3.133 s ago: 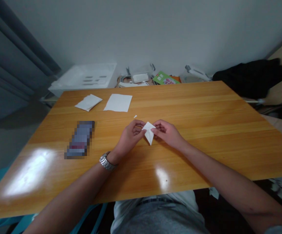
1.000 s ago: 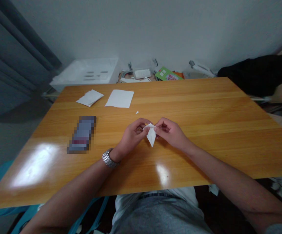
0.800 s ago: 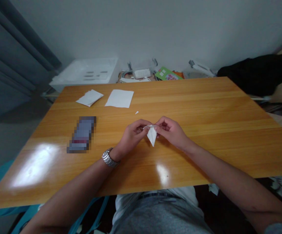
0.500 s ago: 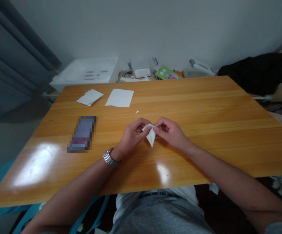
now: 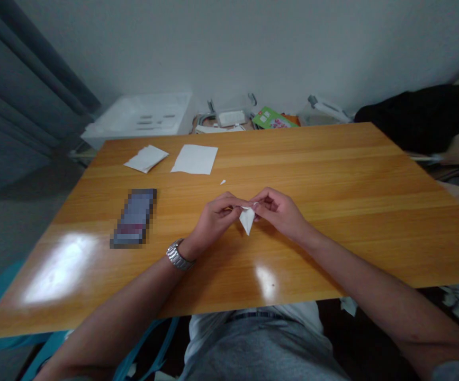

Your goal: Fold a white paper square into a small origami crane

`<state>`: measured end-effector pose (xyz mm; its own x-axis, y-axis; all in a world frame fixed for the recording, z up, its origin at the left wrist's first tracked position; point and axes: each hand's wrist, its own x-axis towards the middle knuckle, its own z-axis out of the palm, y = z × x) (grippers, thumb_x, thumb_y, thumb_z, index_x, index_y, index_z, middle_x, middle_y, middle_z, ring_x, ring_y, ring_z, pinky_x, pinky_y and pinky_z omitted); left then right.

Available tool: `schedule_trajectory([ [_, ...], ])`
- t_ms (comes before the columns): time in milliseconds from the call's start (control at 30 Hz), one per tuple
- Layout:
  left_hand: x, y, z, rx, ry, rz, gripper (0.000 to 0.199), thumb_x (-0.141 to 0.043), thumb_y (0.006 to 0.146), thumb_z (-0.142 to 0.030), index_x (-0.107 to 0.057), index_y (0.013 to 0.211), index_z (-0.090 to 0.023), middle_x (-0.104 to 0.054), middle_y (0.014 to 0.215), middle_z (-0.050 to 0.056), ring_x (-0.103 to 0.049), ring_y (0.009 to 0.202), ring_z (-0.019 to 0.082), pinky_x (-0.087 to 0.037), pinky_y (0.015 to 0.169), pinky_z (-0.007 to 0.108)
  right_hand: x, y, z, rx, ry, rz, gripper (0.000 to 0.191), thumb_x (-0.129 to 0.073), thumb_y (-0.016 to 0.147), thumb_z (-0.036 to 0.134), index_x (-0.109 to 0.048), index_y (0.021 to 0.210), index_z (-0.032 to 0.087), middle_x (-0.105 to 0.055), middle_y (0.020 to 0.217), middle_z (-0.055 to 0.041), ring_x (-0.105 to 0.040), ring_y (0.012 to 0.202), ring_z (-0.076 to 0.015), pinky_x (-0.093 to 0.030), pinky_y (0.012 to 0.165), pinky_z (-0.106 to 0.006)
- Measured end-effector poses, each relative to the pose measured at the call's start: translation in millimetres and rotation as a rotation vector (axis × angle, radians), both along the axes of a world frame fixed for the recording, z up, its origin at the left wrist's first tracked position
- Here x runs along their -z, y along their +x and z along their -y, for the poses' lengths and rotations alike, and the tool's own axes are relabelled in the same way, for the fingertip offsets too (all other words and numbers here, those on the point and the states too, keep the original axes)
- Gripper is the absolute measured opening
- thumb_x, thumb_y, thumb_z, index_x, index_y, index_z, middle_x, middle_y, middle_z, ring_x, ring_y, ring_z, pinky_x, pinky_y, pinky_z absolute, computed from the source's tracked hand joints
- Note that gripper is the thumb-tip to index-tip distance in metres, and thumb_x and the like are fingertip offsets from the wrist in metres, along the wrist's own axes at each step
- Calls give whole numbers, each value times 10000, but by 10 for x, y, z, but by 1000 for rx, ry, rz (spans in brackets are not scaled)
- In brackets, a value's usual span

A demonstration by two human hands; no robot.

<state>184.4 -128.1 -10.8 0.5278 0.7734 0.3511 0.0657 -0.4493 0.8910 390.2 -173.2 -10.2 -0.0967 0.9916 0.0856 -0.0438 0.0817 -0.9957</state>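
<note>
The paper (image 5: 247, 222) is between the left fingers (image 5: 233, 202) and the right fingers (image 5: 269, 195), above the table (image 5: 332, 174). Just beyond the fingers, a little to their left, a scrap (image 5: 223, 182) lies on the table. Farther off that way lies a sheet (image 5: 195, 159), with a second sheet (image 5: 146, 159) beside it, farther left. The phone (image 5: 134, 217) lies left of the fingers, well apart. Past the table's far edge, a tray (image 5: 114, 119) sits ahead left of them, a book (image 5: 269, 118) almost straight ahead, a cloth (image 5: 415, 116) far right.
</note>
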Motion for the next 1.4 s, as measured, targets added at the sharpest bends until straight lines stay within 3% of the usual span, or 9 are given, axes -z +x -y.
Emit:
schedule_trajectory([
  [200,35,4,2,-37,39,22,182,-654,973,-256,-807,1071,-247,-705,947,64,-641,860,155,-505,770,268,-53,1,7,4,-37,-61,384,-752,846,601,-726,934,228,-744,903,-41,-716,801,-191,-644,740,-343],
  [367,-3,10,25,-32,63,18,187,-656,968,-214,-802,1078,-252,-710,956,54,-645,853,146,-521,788,269,-62,24,2,-8,-81,-45,386,-793,810,595,-730,841,215,-733,821,-26,-705,727,-172,-646,733,-333],
  [500,-55,8,48,-5,48,1,195,-623,998,-284,-789,1084,-227,-718,991,71,-658,912,168,-535,815,289,-45,48,-9,-3,-48,-7,368,-787,829,573,-744,868,210,-743,825,-32,-708,717,-170,-634,722,-321],
  [700,-48,56,69,-61,-180,59,294,-710,938,-398,-684,1123,-171,-708,1102,95,-687,962,180,-565,820,284,-30,67,5,57,70,162,333,-738,887,551,-745,901,218,-747,823,-31,-701,725,-178,-596,699,-304],
  [933,19,58,16,-22,-279,64,263,-703,935,-388,-662,1021,-142,-711,961,74,-671,856,154,-534,779,260,14,89,3,65,110,215,291,-709,925,505,-749,939,217,-757,870,-38,-703,773,-186,-571,728,-309],
  [1233,-26,67,40,-67,-306,84,242,-686,940,-377,-674,987,-140,-720,931,61,-669,829,150,-531,764,250,43,73,-25,47,81,122,284,-751,895,484,-747,933,202,-750,820,-30,-699,721,-161,-569,707,-282],
  [1400,-35,77,65,-114,-188,15,205,-658,962,-350,-674,1008,-151,-736,943,62,-686,822,148,-550,754,243,32,54,-14,49,78,131,284,-734,904,486,-734,935,204,-752,841,-34,-703,740,-170,-568,708,-288],
])
